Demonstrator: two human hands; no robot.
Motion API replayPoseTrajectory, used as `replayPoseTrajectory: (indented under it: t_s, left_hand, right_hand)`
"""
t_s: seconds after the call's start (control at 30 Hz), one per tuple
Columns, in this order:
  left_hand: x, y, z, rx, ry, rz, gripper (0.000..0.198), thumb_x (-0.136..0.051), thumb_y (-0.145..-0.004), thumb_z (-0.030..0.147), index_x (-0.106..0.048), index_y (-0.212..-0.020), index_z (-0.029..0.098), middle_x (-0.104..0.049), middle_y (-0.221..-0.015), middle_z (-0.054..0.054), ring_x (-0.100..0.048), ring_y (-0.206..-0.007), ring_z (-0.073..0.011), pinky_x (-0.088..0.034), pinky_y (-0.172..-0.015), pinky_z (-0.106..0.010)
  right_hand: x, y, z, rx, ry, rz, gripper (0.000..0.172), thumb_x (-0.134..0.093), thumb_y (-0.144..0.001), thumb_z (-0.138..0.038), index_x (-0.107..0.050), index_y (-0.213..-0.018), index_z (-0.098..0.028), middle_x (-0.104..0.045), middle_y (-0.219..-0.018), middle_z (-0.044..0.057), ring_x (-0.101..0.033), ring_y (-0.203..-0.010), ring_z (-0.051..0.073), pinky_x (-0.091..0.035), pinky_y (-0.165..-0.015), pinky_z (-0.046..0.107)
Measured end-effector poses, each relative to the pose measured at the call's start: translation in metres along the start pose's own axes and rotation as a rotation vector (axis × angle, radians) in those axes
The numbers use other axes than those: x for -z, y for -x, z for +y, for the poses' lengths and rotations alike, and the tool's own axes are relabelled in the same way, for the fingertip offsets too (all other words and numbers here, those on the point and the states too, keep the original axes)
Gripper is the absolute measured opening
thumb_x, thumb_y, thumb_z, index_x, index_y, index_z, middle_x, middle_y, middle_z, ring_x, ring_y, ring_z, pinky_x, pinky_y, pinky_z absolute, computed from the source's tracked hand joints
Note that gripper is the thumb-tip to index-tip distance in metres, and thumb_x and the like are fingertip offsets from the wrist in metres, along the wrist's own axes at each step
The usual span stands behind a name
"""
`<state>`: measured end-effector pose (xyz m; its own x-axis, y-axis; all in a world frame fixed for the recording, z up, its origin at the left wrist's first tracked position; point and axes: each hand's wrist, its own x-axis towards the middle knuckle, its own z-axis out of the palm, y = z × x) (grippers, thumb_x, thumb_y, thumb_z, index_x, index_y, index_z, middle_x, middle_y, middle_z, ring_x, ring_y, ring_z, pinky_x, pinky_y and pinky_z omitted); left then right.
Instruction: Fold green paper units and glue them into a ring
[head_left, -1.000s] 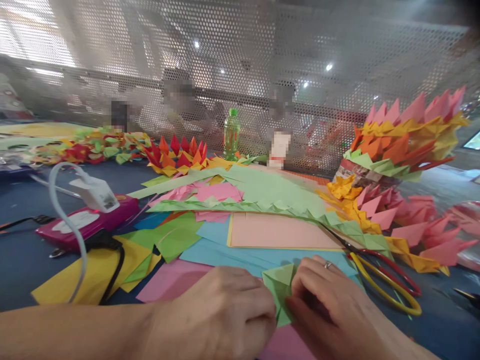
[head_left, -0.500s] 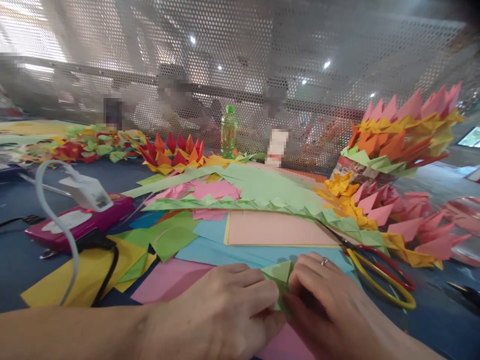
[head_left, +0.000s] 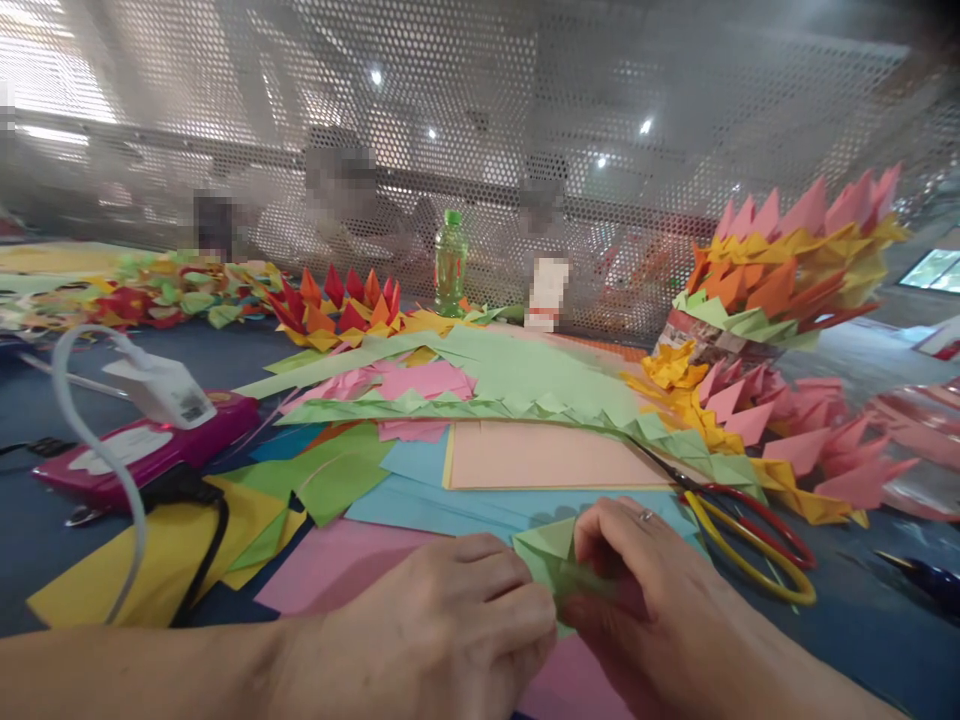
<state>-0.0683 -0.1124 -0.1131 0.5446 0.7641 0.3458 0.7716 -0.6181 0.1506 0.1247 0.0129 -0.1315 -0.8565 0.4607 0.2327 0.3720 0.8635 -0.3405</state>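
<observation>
Between my hands is a small piece of folded light green paper (head_left: 551, 548), its pointed upper part showing above my fingers. My left hand (head_left: 450, 620) is closed on its left side, the fingertips mostly hidden behind the knuckles. From the right, my right hand (head_left: 652, 590), with a ring on one finger, pinches the same paper between thumb and fingers. Beneath my hands lie pink paper sheets (head_left: 337, 562) and blue paper sheets (head_left: 427, 500).
Red-and-yellow-handled scissors (head_left: 750, 545) lie right of my hands. A magenta power strip (head_left: 142, 440) with a white charger (head_left: 161, 385) sits left. Behind are a green strip of folded points (head_left: 450, 408), a green bottle (head_left: 451, 265) and a layered paper flower stack (head_left: 787, 265).
My right hand has opened slightly around the green paper, and more of the paper's pointed top shows. The whole view has shifted a little, so things appear farther left.
</observation>
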Motion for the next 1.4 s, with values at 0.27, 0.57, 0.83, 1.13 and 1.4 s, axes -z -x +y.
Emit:
replayPoseTrajectory:
  t_s: [0.27, 0.57, 0.83, 1.13, 1.4]
  left_hand:
    - [0.003, 0.005, -0.004, -0.057, 0.048, -0.062, 0.013, -0.049, -0.087, 0.007, -0.057, -0.082, 0.016, -0.063, -0.081, -0.005, -0.056, -0.076, -0.019, -0.048, -0.078, -0.03]
    - [0.01, 0.003, -0.006, -0.124, 0.026, -0.073, 0.022, -0.046, -0.094, 0.006, -0.06, -0.08, 0.015, -0.063, -0.08, -0.005, -0.056, -0.074, -0.0185, -0.047, -0.07, -0.032]
    - [0.006, 0.006, -0.013, -0.09, 0.072, -0.027, 0.018, -0.046, -0.091, 0.009, -0.063, -0.092, 0.014, -0.063, -0.088, -0.005, -0.059, -0.08, -0.0193, -0.049, -0.072, -0.031]
    - [0.01, 0.006, -0.004, -0.006, 0.024, 0.043, 0.012, -0.06, -0.086, 0.01, -0.064, -0.095, 0.017, -0.068, -0.093, -0.004, -0.063, -0.084, -0.0185, -0.051, -0.082, -0.029]
    - [0.014, 0.002, -0.006, -0.009, -0.047, 0.163, 0.02, -0.059, -0.087, 0.009, -0.064, -0.107, 0.012, -0.069, -0.108, -0.008, -0.065, -0.092, -0.0193, -0.052, -0.086, -0.029]
  right_hand:
    - [0.007, -0.004, 0.008, 0.026, 0.029, -0.088, 0.017, -0.06, -0.091, -0.016, -0.045, -0.087, -0.023, -0.058, -0.086, 0.002, -0.056, -0.08, 0.021, -0.042, -0.067, 0.031]
    - [0.011, -0.007, 0.021, 0.046, -0.087, 0.028, 0.041, -0.033, -0.087, 0.005, -0.047, -0.113, -0.024, -0.054, -0.116, 0.006, -0.055, -0.108, 0.02, -0.047, -0.091, 0.036]
    - [0.021, -0.008, 0.025, 0.038, -0.206, -0.074, 0.061, -0.043, -0.076, 0.008, -0.046, -0.126, -0.026, -0.057, -0.112, 0.002, -0.055, -0.107, 0.017, -0.044, -0.096, 0.031]
    - [0.02, -0.011, 0.031, 0.184, -0.337, 0.011, 0.037, -0.053, -0.081, 0.004, -0.063, -0.1, -0.026, -0.058, -0.093, -0.001, -0.058, -0.091, 0.015, -0.046, -0.08, 0.026]
    - [0.022, 0.0, 0.021, 0.45, 0.097, 0.18, 0.016, -0.055, -0.086, -0.004, -0.058, -0.083, -0.019, -0.059, -0.104, 0.006, -0.054, -0.098, 0.022, -0.045, -0.088, 0.037]
